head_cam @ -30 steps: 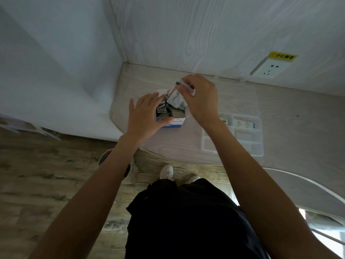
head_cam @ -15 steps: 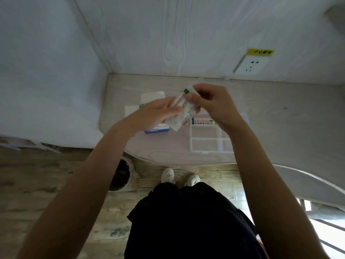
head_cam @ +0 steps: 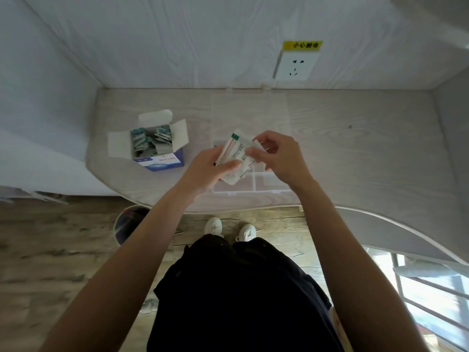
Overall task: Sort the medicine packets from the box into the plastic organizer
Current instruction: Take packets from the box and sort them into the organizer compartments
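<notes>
An open white and blue box (head_cam: 154,148) full of medicine packets stands on the table at the left. A small stack of white medicine packets (head_cam: 237,154) hovers above the clear plastic organizer (head_cam: 256,182). My left hand (head_cam: 210,166) grips the stack from below with its thumb on top. My right hand (head_cam: 276,154) pinches the stack's right edge. The organizer's open lid (head_cam: 250,115) lies flat behind it, and both hands hide most of its compartments.
The pale wood table (head_cam: 355,153) has a curved front edge and walls at the back and left. A wall socket (head_cam: 295,66) sits behind it. A round bin (head_cam: 127,223) stands on the floor under the left edge. My shoes (head_cam: 229,228) show below.
My right hand lifted packets out of the box and carried them right, over the organizer. My left hand left the box and took hold of the stack.
</notes>
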Action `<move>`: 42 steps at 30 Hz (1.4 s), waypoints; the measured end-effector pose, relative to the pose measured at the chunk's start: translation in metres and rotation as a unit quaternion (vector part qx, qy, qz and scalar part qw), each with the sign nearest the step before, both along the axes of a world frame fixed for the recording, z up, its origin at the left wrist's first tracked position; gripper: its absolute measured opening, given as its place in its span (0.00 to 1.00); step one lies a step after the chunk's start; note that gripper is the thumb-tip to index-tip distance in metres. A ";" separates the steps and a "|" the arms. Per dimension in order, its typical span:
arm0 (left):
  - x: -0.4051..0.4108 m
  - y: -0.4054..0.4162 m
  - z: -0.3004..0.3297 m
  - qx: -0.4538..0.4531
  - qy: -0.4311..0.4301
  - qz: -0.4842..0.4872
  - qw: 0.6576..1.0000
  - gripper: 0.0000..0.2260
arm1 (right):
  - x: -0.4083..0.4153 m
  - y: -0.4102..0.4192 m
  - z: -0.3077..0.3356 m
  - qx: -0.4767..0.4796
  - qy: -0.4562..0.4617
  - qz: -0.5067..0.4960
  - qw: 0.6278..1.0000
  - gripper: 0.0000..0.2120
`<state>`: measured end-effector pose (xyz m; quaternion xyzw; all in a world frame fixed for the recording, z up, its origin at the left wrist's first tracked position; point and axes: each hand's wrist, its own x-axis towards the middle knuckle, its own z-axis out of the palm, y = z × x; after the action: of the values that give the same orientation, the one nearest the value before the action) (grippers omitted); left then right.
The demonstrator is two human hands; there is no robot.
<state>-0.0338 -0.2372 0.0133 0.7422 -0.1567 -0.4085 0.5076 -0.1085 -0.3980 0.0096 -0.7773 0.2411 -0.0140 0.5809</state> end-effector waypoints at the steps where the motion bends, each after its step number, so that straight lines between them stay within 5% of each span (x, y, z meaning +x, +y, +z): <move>1: -0.002 0.000 -0.003 0.003 0.011 0.003 1.000 0.06 | -0.002 0.000 -0.004 -0.014 0.004 0.001 1.000 0.05; 5: -0.019 -0.009 -0.017 -0.024 0.060 0.043 0.997 0.06 | -0.016 -0.009 -0.018 -0.026 0.031 0.001 0.999 0.06; 12: -0.023 -0.022 -0.031 -0.012 -0.069 0.034 0.997 0.04 | -0.030 -0.010 -0.023 0.109 0.010 -0.064 0.992 0.09; 19: -0.006 -0.015 -0.046 -0.047 -0.008 0.097 0.994 0.07 | -0.043 -0.029 -0.022 0.208 -0.035 -0.153 0.965 0.02; 26: 0.007 -0.005 -0.051 -0.043 -0.056 0.087 0.994 0.06 | -0.054 -0.049 -0.041 -0.051 0.031 -0.098 0.993 0.07; 37: -0.007 -0.004 -0.069 -0.007 -0.099 0.101 0.990 0.07 | -0.038 -0.048 -0.058 -0.220 -0.020 -0.051 0.974 0.10; 42: -0.009 -0.003 -0.072 -0.001 -0.089 0.105 0.991 0.08 | -0.030 -0.045 -0.067 -0.261 0.030 0.037 0.964 0.10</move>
<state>-0.0427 -0.2406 -0.0585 0.7874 -0.1232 -0.2853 0.5325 -0.1380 -0.4429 -0.0574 -0.9104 0.2175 -0.0310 0.3506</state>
